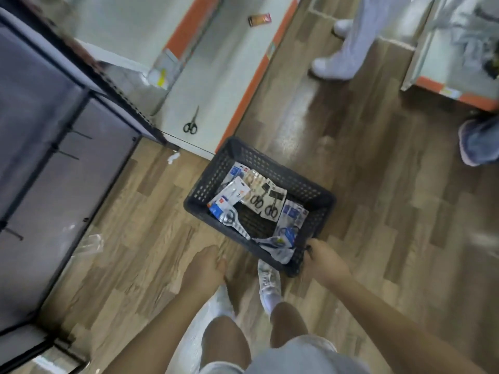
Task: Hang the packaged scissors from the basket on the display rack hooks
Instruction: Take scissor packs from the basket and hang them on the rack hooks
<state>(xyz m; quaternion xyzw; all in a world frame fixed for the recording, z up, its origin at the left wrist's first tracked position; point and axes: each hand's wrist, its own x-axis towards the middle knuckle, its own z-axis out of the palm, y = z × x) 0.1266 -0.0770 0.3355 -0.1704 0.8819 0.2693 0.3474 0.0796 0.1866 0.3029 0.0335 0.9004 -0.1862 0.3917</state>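
A dark perforated plastic basket (pixel 213 182) sits on the wooden floor in front of me. Inside lie several packaged scissors (pixel 266 202), some on beige cards, others in blue and white packs. My right hand (pixel 324 261) grips the basket's near right corner. Beside the basket's near left, my left hand (pixel 205 268) hangs with loosely curled fingers and holds nothing. The display rack (pixel 54 136) stands at the left, a grey panel with bare black hooks (pixel 67 155) sticking out.
A loose pair of black scissors (pixel 191 124) lies on the low white shelf base with orange edging (pixel 243 98). Other people's legs and shoes (pixel 334 66) stand at the back right. Bits of clear wrapping (pixel 90 242) lie on the floor near the rack.
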